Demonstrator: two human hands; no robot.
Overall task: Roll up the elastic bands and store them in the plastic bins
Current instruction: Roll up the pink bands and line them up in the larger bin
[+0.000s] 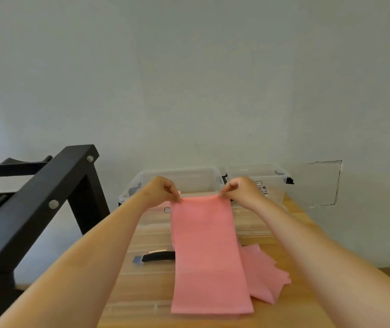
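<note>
At lower centre the pink band (208, 252) covers the right end of a black handle (158, 256). The label (264, 188) on the right bin (278, 189) is unreadably small. The black frame (35, 209) runs off left.

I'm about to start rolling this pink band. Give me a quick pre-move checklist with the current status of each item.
1. Left hand pinches the far left corner of the flat pink elastic band: ok.
2. Right hand pinches the far right corner: ok.
3. Band edge between the hands is straight and untwisted: ok.
4. Roll begun: not ok, the band lies at full length with no turn formed.
5. Clear plastic bin behind the hands is open on top: ok.
6. Loose pink folds on the right belong to this same band: cannot tell.
</note>
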